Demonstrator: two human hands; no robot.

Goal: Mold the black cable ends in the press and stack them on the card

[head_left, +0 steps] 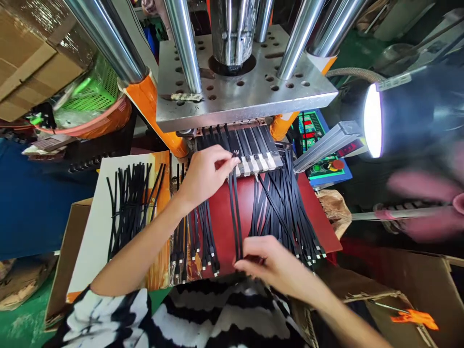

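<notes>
My left hand is closed in a pinch at the front edge of a slotted mold with several channels. Its fingertips grip the upper ends of two flat black cables, which hang side by side over the red board. Lower down, my right hand pinches the same cables near their bottom ends, which its fingers hide. More black cables with small light-tipped connectors lie fanned out to the right. Another group of cables lies left of the held ones.
A thick metal press plate on steel columns hangs above the mold. A white board on the left bears a bundle of black cables. On the right are a control panel, a lit lamp and a blurred pink fan.
</notes>
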